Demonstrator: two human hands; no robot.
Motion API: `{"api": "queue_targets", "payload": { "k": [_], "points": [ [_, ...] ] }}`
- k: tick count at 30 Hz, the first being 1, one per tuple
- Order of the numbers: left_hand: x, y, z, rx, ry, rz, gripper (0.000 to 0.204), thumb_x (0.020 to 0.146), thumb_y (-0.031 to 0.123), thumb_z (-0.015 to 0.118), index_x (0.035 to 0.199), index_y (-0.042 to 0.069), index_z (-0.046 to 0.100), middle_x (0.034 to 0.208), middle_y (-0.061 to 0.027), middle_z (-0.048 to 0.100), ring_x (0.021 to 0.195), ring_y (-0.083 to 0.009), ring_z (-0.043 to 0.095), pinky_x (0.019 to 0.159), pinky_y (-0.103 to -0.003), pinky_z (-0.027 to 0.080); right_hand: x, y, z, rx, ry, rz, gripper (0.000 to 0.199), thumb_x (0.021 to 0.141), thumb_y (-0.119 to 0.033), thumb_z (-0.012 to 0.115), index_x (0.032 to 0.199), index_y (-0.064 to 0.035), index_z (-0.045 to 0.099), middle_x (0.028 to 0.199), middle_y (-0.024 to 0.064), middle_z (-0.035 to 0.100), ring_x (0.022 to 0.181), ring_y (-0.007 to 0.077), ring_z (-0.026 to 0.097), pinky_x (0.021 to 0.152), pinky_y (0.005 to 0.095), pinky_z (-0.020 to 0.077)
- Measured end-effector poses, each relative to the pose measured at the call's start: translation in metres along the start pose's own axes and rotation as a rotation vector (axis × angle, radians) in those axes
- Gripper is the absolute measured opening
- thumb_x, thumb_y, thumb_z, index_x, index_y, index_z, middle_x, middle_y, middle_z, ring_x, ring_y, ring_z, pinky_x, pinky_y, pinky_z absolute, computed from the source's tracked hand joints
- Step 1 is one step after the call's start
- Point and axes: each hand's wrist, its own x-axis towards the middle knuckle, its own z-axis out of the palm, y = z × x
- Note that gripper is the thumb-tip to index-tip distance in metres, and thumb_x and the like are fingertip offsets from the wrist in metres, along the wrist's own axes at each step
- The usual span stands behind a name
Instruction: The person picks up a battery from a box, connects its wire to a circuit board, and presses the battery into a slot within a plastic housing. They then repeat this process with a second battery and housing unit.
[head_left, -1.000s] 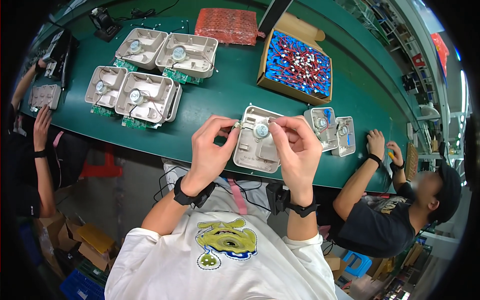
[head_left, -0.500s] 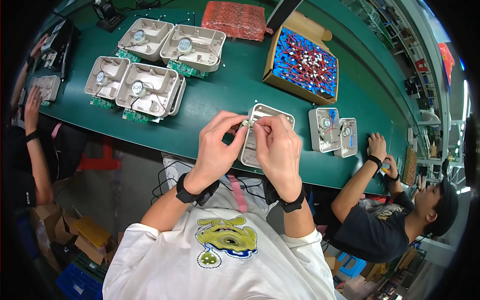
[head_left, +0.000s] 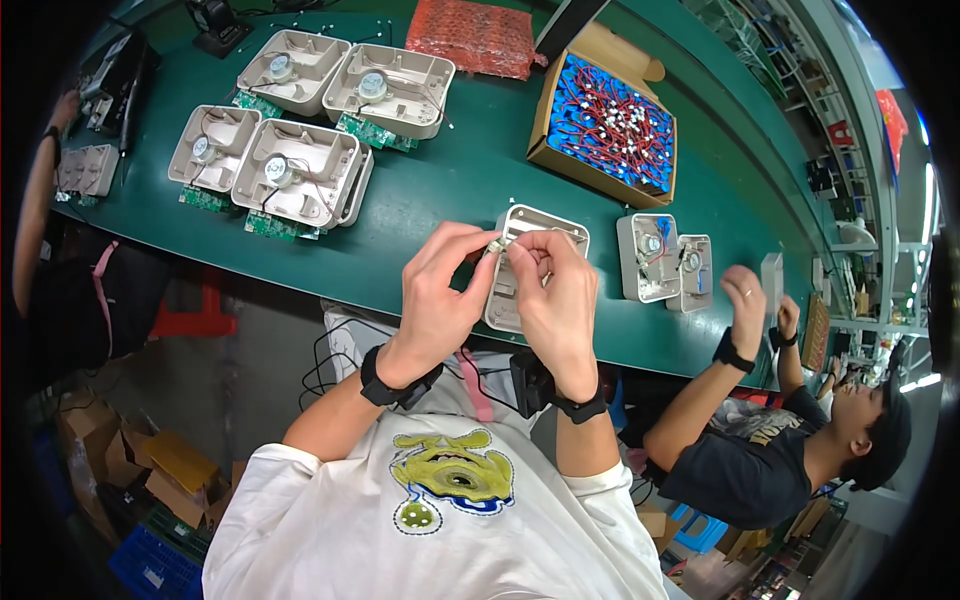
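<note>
Both hands meet over the upper left part of a light grey plastic housing (head_left: 508, 312) lying on the green bench. Thumb and forefinger of my left hand (head_left: 440, 290) pinch a small pale part with a metallic glint (head_left: 496, 245); its exact kind is too small to make out. My right hand (head_left: 556, 300) has its fingers pinched together at the same part, touching it from the right; whatever sits between those fingertips is hidden. My hands cover much of the housing's inside.
At the left, several grey housings (head_left: 290, 180) with round speakers and green circuit boards stand grouped. A carton (head_left: 600, 180) of blue, red-wired parts is beyond my hands, near a red bubble-wrap bundle (head_left: 470, 38). Two housings (head_left: 648, 275) lie right. Co-workers (head_left: 745, 315) flank me.
My hands stay pinched at the small part with only slight finger shifts. The right co-worker's hands have risen with a clear, flat piece; the left co-worker's hand has left the housing there.
</note>
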Motion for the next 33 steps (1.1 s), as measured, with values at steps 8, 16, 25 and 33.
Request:
{"api": "queue_targets", "payload": {
  "k": [8, 16, 25, 33],
  "points": [
    [-0.004, -0.002, 0.002, -0.083, 0.028, -0.051, 0.024, 0.09, -0.007, 0.074, 0.113, -0.003, 0.074, 0.104, -0.0146, 0.071, 0.086, -0.0266, 0.072, 0.079, -0.034, 0.058, -0.001, 0.001, 0.0, 0.009, -0.027, 0.034, 0.01, 0.098, -0.006, 0.072, 0.1, 0.0043, 0.07, 0.077, 0.0065, 0.068, 0.065, 0.0096, 0.055, 0.059, 0.0306, 0.0453],
    [0.0, 0.001, 0.003, -0.043, 0.007, -0.002, 0.025, 0.089, -0.008, 0.074, 0.114, -0.003, 0.074, 0.103, -0.0144, 0.072, 0.089, -0.0269, 0.072, 0.081, -0.034, 0.058, 0.001, -0.001, 0.0, -0.041, 0.032, 0.034, 0.008, 0.097, -0.005, 0.072, 0.1, 0.0029, 0.071, 0.083, 0.0077, 0.071, 0.064, 0.0115, 0.057, 0.059, 0.0317, 0.046],
    [-0.002, -0.015, -0.001, -0.11, 0.033, -0.095, 0.024, 0.092, -0.007, 0.074, 0.115, -0.004, 0.076, 0.104, -0.0124, 0.071, 0.09, -0.0218, 0.07, 0.082, -0.031, 0.057, 0.028, -0.002, -0.044, -0.201, 0.085, -0.19, 0.02, 0.094, -0.009, 0.077, 0.113, -0.0023, 0.077, 0.094, 0.0141, 0.076, 0.071, 0.0282, 0.069, 0.069, 0.0399, 0.0549],
    [0.001, -0.008, 0.003, -0.185, -0.009, -0.148, 0.023, 0.094, -0.006, 0.073, 0.117, -0.004, 0.076, 0.107, -0.01, 0.069, 0.092, -0.017, 0.068, 0.082, -0.028, 0.057, 0.118, 0.082, -0.084, -0.661, 0.092, -0.305, 0.015, 0.092, -0.01, 0.075, 0.107, -0.006, 0.076, 0.089, 0.0139, 0.075, 0.076, 0.0358, 0.073, 0.071, 0.0479, 0.0573]
  ]
}}
